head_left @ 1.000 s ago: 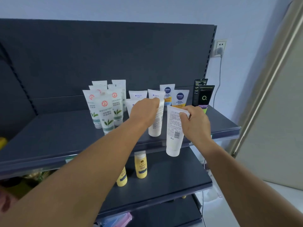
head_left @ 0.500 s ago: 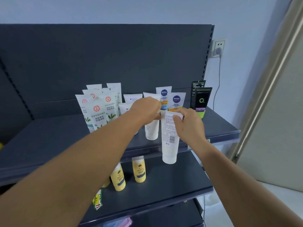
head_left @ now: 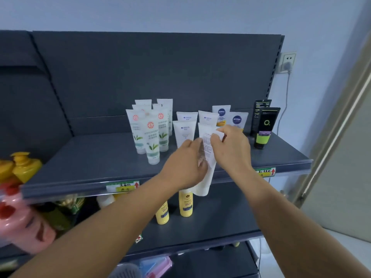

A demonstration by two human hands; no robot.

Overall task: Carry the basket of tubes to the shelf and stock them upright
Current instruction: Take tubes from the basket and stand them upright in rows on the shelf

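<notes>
White tube (head_left: 206, 167), cap down, gripped by left hand (head_left: 186, 163) and pinched at its crimp by right hand (head_left: 230, 149) off the shelf (head_left: 90, 163) edge; careless seating may topple neighbouring tubes (head_left: 184, 129).

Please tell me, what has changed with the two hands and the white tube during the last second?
The left hand left the standing tube, dropped and now grips the white plastic tube that the right hand held throughout. That tube remains above the dark grey metal shelf; the standing tubes stayed put.
</notes>
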